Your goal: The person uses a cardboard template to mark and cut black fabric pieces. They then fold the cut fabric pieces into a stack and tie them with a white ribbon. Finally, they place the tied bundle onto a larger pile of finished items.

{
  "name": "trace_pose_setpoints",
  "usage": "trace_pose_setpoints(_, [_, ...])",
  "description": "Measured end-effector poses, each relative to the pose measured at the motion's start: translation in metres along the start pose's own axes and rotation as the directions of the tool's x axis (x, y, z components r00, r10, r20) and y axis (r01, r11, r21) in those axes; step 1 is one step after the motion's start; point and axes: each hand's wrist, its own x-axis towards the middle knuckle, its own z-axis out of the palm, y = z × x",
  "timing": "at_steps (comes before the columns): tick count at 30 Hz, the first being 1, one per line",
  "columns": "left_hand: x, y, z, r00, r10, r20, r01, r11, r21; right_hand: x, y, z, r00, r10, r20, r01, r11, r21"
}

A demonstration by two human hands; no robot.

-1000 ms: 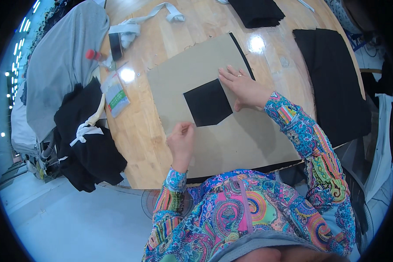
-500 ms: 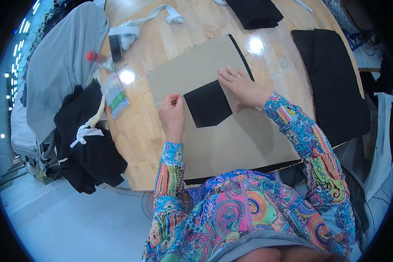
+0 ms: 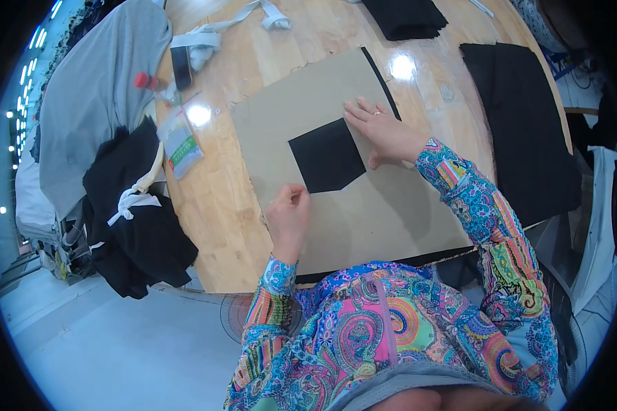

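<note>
A large beige card sheet [image 3: 363, 226] lies on the wooden table, with black cloth [image 3: 382, 82] showing along its right edge and its near edge. In its middle is a black five-sided pocket shape [image 3: 328, 156]; I cannot tell whether it is a cut-out over the cloth or a piece on top. My left hand [image 3: 289, 216] is closed in a pinch by the shape's lower left corner, and what it holds, if anything, is too small to make out. My right hand [image 3: 385, 133] lies open, fingers spread, on the card along the shape's right side.
Folded black cloth [image 3: 521, 130] lies at right, with another black bundle [image 3: 404, 17] at the far side. On the left are a plastic packet [image 3: 182, 147], a phone [image 3: 182, 67], a red-capped bottle [image 3: 144, 81], a white strip [image 3: 199, 41], and black [image 3: 137, 226] and grey cloth [image 3: 106, 103].
My left hand has moved toward me, from the shape's upper left corner down its left side to the lower left corner. The right hand stays in nearly the same place.
</note>
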Motion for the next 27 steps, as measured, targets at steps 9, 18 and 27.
trace_pose_setpoints(9, [-0.016,0.001,0.012,0.995,-0.082,0.065,0.096,0.957,-0.275,0.001,0.002,-0.001,1.000,0.003,-0.002,-0.003,1.000,0.001])
trace_pose_setpoints(18, [-0.019,0.022,0.027,0.988,-0.089,0.124,0.125,0.938,-0.322,0.004,0.002,-0.001,1.000,0.000,0.009,0.001,0.998,-0.060])
trace_pose_setpoints(27, [-0.021,0.020,0.031,0.993,-0.031,0.110,0.058,0.965,-0.255,0.004,0.001,0.000,1.000,0.001,0.015,0.000,0.999,-0.053])
